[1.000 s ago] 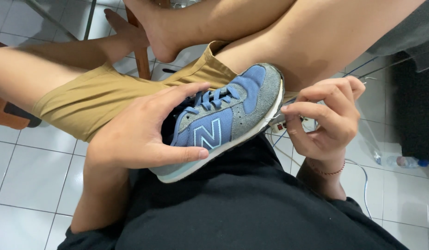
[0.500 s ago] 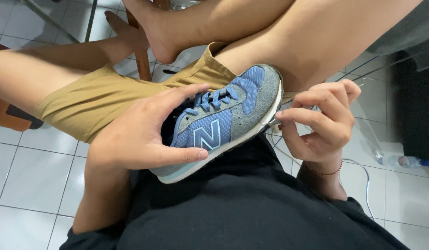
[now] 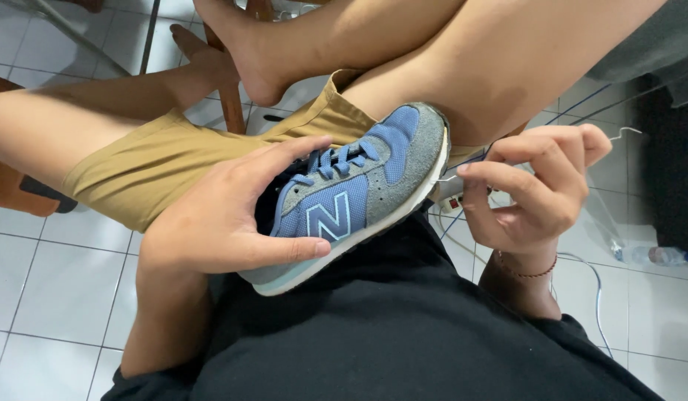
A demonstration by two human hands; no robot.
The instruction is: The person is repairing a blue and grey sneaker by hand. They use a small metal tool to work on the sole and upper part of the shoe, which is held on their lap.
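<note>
Seated person, black shirt (image 3: pixel 403 334) and tan shorts (image 3: pixel 173 156), over a tiled floor (image 3: pixel 54 289). A blue-and-grey sneaker (image 3: pixel 359 200) lies on its side across the lap. Left hand (image 3: pixel 225 215): fingers wrapped around the sneaker's collar. Right hand (image 3: pixel 529 193): since a second ago it has risen beside the toe, fingers now pinching a thin thread (image 3: pixel 451 177) near the sole edge, suggesting stitching in progress.

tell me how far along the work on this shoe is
Done: the blue and grey sneaker is laced and steadied on the lap by the left hand. In hand: the right hand pinches a thin thread by the toe. Left: no stitching result is visible.
</note>
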